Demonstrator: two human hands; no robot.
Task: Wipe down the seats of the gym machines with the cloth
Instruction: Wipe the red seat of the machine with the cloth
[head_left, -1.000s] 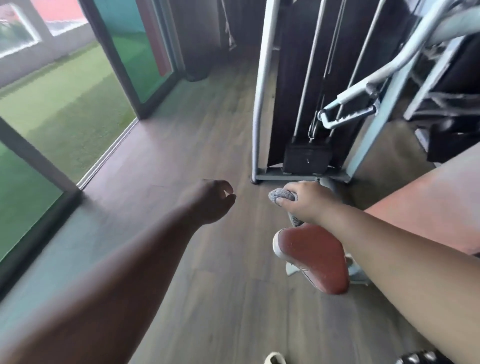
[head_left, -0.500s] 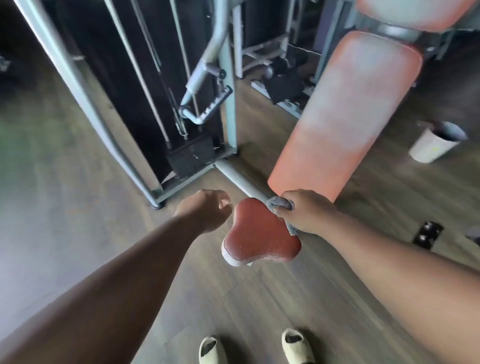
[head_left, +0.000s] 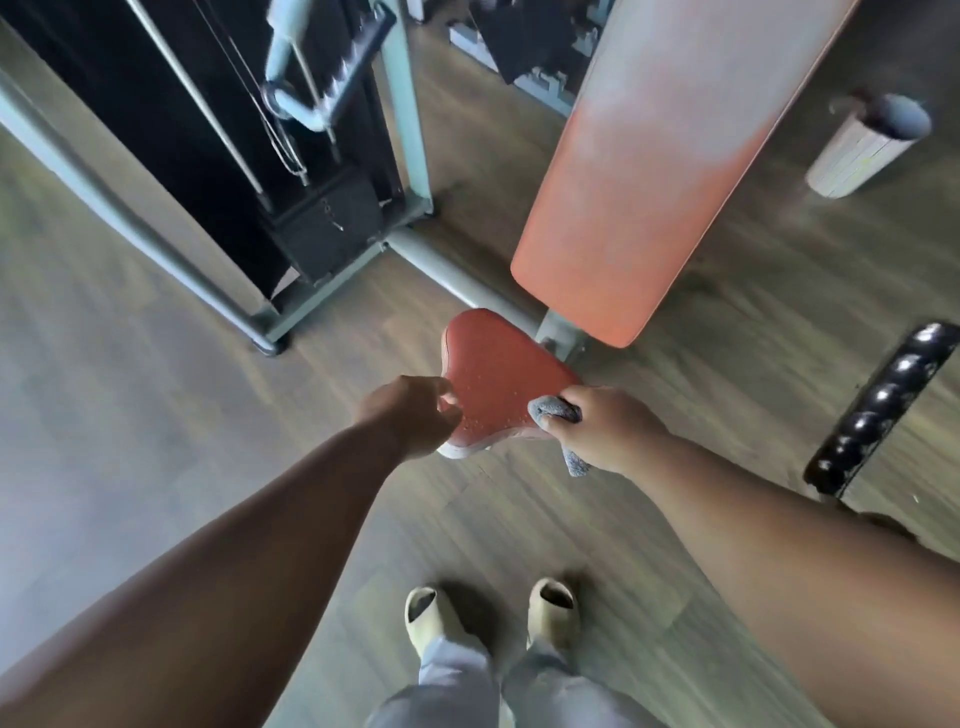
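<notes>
cloth (head_left: 558, 415): mostly buried in the right hand (head_left: 605, 431); only a bunched end by the thumb and a tail below the palm show.
seat (head_left: 493, 384): near-left corner covered by the left hand (head_left: 410, 415); its support underneath is hidden.
left hand's fingertips: smeared by motion, so contact with the seat cannot be told.
backrest (head_left: 660, 171): top cut off by the upper edge.
weight stack (head_left: 327, 234): dark, plates indistinct.
bin (head_left: 867, 145): blurred, contents unreadable.
dumbbell rack (head_left: 883, 405): streaked, cut by the right edge.

No readable text, label, brand or number shows anywhere.
</notes>
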